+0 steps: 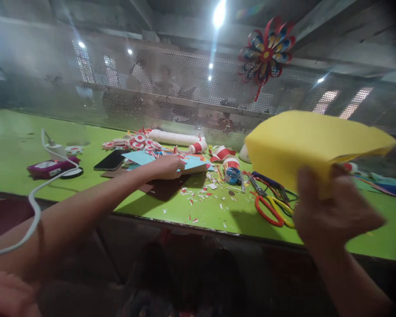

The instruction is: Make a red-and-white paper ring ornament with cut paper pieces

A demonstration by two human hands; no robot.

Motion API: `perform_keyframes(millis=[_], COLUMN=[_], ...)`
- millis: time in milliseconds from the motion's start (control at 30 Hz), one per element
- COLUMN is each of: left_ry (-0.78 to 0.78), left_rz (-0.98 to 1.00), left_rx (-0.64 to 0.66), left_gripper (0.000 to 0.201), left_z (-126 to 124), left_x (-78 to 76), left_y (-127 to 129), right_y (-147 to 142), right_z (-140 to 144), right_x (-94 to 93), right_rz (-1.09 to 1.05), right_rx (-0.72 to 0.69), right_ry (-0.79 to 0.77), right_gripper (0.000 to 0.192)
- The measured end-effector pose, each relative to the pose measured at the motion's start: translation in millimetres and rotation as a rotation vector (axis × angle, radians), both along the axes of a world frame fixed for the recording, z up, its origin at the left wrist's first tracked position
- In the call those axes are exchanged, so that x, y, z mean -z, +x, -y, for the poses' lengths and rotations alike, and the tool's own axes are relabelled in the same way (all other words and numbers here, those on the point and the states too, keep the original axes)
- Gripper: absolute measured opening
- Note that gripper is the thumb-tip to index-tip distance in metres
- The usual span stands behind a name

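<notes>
My right hand (333,209) is raised above the table's right side and grips yellow paper (290,145) at its lower edge. The paper bends over, so a top face and a front face show; whether it is one sheet or more I cannot tell. My left hand (168,166) rests on a pile of light-blue paper (198,164), its fingers curled downward and their tips hidden. Brown sheets (158,189) lie under that pile. Scissors with orange and yellow handles (269,211) lie on the table, left of my right hand.
On the green table (86,193) are a black phone (110,160), a purple device (49,168) with a white cable (36,202), red-and-white paper rolls (138,141), a white tube (174,137), a blue tape roll (232,174) and paper scraps (198,198). A paper flower (266,55) hangs above.
</notes>
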State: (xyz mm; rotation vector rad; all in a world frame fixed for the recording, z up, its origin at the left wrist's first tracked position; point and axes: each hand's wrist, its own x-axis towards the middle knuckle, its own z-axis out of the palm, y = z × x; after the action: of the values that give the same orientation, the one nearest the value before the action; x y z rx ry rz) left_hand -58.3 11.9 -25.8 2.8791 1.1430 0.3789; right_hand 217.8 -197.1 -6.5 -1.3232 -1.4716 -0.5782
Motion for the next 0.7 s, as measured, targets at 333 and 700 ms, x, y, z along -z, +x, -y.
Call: perform_keyframes(millis=[333, 700], left_ry=[-0.093, -0.025], left_rz=[0.038, 0.112], left_rx=[0.059, 0.076], left_gripper=[0.015, 0.013], left_z=[-42.4, -23.3], left_x=[-29.0, -35.1], left_y=[-9.2, -10.6], right_y=[-55.0, -60.5], right_z=[-88.8, -152.5], right_x=[51.6, 66.5], right_rz=[1.053, 0.831], right_rx=[-0.732, -0.752], right_ry=[-0.177, -0.349], right_gripper=[0.023, 0.023])
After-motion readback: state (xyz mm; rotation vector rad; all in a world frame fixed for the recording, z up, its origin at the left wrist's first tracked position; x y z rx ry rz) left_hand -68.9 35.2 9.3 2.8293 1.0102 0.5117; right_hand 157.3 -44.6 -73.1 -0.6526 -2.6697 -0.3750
